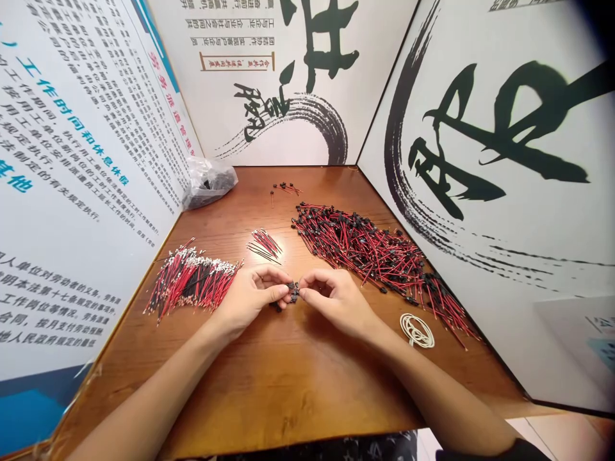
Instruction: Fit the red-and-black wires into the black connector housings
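My left hand (pixel 254 292) is closed, with thumb and fingers pinching small black plastic connectors (pixel 293 293) over the middle of the table. Against the same black parts, the thumb and index finger of my right hand (pixel 336 296) come together from the other side. What exactly sits between the right fingertips is too small to make out. Just beyond the hands lies a small bunch of red and black wires (pixel 266 244). A thick heap of red and black wires with pale metal ends (pixel 196 282) is left of my left hand.
Right of centre spreads a large pile of red-black wires with black connectors (pixel 355 243). A coiled white cord (pixel 417 330) lies near my right forearm. A clear plastic bag (pixel 211 182) with dark pieces stands back left; several connector wires (pixel 288 187) lie at the back. Printed panels (pixel 269 128) enclose the table.
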`<state>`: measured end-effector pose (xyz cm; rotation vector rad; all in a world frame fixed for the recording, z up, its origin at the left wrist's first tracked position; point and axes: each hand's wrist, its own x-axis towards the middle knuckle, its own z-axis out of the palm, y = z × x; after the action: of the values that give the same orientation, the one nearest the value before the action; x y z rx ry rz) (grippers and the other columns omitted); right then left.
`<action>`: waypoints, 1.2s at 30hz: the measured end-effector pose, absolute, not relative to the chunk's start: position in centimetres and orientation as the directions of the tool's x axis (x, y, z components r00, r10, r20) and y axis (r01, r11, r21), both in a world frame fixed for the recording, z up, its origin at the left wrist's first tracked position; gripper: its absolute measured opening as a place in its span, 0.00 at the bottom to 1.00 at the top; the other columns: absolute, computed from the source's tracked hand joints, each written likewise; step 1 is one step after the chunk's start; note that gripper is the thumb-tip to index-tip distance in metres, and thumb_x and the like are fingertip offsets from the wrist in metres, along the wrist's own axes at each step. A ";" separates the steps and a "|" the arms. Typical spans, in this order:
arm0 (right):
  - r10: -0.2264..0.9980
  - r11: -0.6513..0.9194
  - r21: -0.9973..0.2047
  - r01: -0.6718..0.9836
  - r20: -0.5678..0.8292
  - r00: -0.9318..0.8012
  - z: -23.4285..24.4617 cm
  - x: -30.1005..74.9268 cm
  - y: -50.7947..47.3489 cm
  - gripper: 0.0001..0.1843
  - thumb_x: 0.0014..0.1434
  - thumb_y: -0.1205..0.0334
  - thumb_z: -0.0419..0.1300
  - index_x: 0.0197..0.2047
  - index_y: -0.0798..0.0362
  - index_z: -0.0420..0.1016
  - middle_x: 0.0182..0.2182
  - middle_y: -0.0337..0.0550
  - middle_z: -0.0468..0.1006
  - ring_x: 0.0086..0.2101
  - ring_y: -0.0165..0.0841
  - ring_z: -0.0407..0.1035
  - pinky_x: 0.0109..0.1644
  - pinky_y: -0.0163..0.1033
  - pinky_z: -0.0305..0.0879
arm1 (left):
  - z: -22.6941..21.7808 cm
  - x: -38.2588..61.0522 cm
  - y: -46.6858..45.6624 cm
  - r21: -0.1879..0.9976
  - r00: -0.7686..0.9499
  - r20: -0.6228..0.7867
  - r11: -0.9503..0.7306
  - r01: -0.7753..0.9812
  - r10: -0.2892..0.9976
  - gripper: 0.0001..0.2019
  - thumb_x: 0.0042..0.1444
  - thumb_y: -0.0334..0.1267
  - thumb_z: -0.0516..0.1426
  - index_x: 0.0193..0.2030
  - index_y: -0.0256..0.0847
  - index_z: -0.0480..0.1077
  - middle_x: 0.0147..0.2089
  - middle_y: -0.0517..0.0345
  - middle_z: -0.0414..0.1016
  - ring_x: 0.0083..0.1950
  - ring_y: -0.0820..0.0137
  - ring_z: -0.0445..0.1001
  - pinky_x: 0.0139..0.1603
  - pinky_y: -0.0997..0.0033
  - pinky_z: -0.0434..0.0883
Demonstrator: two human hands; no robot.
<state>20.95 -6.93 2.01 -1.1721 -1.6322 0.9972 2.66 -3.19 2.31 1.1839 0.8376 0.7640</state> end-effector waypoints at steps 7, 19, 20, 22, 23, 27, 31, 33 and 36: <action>0.963 0.236 -0.931 0.279 0.186 -0.195 1.8 21.0 -7.1 0.07 0.54 0.68 0.56 0.27 0.53 0.73 0.22 0.35 0.73 0.21 0.26 0.60 0.25 0.32 0.54 | 2.8 2.8 -3.2 0.980 0.479 -0.153 0.194 -0.037 0.865 0.12 0.46 0.37 0.68 0.34 0.34 0.73 0.27 0.55 0.77 0.26 0.72 0.74 0.31 0.71 0.73; 0.958 0.265 -0.907 0.326 0.209 -0.196 2.1 21.1 -7.3 0.07 0.55 0.67 0.56 0.27 0.53 0.73 0.21 0.36 0.72 0.21 0.27 0.60 0.24 0.33 0.54 | 2.4 2.7 -3.2 0.986 0.504 -0.126 0.164 -0.033 0.855 0.10 0.48 0.36 0.66 0.34 0.34 0.73 0.26 0.56 0.77 0.26 0.72 0.74 0.30 0.71 0.73; 0.959 0.263 -0.908 0.326 0.207 -0.196 2.1 21.1 -7.3 0.07 0.55 0.67 0.56 0.27 0.53 0.73 0.21 0.36 0.72 0.21 0.26 0.60 0.24 0.33 0.54 | 2.4 2.8 -3.2 0.987 0.500 -0.123 0.157 -0.026 0.857 0.10 0.48 0.36 0.66 0.34 0.34 0.73 0.26 0.56 0.77 0.26 0.72 0.74 0.30 0.71 0.73; 0.962 0.252 -0.909 0.331 0.198 -0.189 2.1 21.1 -7.4 0.07 0.55 0.67 0.56 0.27 0.53 0.73 0.20 0.35 0.72 0.21 0.26 0.59 0.24 0.32 0.53 | 2.5 2.8 -3.3 0.990 0.489 -0.118 0.138 -0.006 0.864 0.09 0.48 0.35 0.66 0.34 0.34 0.73 0.26 0.56 0.77 0.26 0.72 0.74 0.29 0.71 0.73; 0.964 0.243 -0.910 0.335 0.189 -0.185 2.1 21.1 -7.4 0.07 0.55 0.67 0.56 0.27 0.53 0.73 0.20 0.35 0.71 0.20 0.26 0.59 0.23 0.32 0.53 | 2.5 2.9 -3.3 0.992 0.483 -0.116 0.127 0.010 0.868 0.08 0.48 0.34 0.65 0.33 0.34 0.73 0.26 0.56 0.77 0.26 0.72 0.74 0.29 0.71 0.73; 0.974 0.189 -0.922 0.337 0.131 -0.187 1.8 21.1 -7.4 0.07 0.54 0.67 0.57 0.26 0.53 0.73 0.19 0.35 0.70 0.20 0.26 0.59 0.23 0.33 0.54 | 2.7 3.2 -3.7 0.994 0.465 -0.098 0.061 0.093 0.880 0.05 0.48 0.32 0.64 0.32 0.33 0.75 0.26 0.55 0.77 0.26 0.72 0.73 0.30 0.71 0.72; 0.985 0.084 -0.975 0.204 0.051 -0.163 1.5 21.1 -7.1 0.01 0.53 0.65 0.59 0.30 0.53 0.72 0.24 0.38 0.74 0.24 0.29 0.66 0.28 0.35 0.61 | 2.7 3.4 -4.0 0.994 0.442 -0.053 0.004 0.111 0.896 0.03 0.48 0.31 0.63 0.30 0.34 0.75 0.26 0.56 0.76 0.26 0.73 0.73 0.30 0.71 0.72; 0.986 0.044 -0.997 0.064 0.033 -0.162 1.4 21.1 -7.0 0.09 0.51 0.64 0.62 0.36 0.51 0.68 0.25 0.37 0.74 0.26 0.30 0.68 0.30 0.35 0.62 | 2.7 3.4 -4.0 0.995 0.441 -0.039 -0.005 0.098 0.897 0.03 0.48 0.31 0.63 0.30 0.34 0.75 0.26 0.56 0.76 0.26 0.73 0.73 0.30 0.71 0.72; 0.976 0.031 -0.995 -0.090 0.050 -0.212 1.4 21.0 -7.1 0.16 0.51 0.63 0.64 0.39 0.49 0.61 0.25 0.33 0.71 0.26 0.29 0.67 0.30 0.35 0.62 | 2.7 3.3 -4.0 0.997 0.448 -0.025 -0.011 0.076 0.893 0.03 0.48 0.31 0.63 0.31 0.34 0.75 0.26 0.56 0.76 0.26 0.72 0.73 0.30 0.71 0.72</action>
<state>21.02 -7.06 1.39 -1.0047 -1.3178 1.3735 3.31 -4.03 2.71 1.4438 0.9139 0.8162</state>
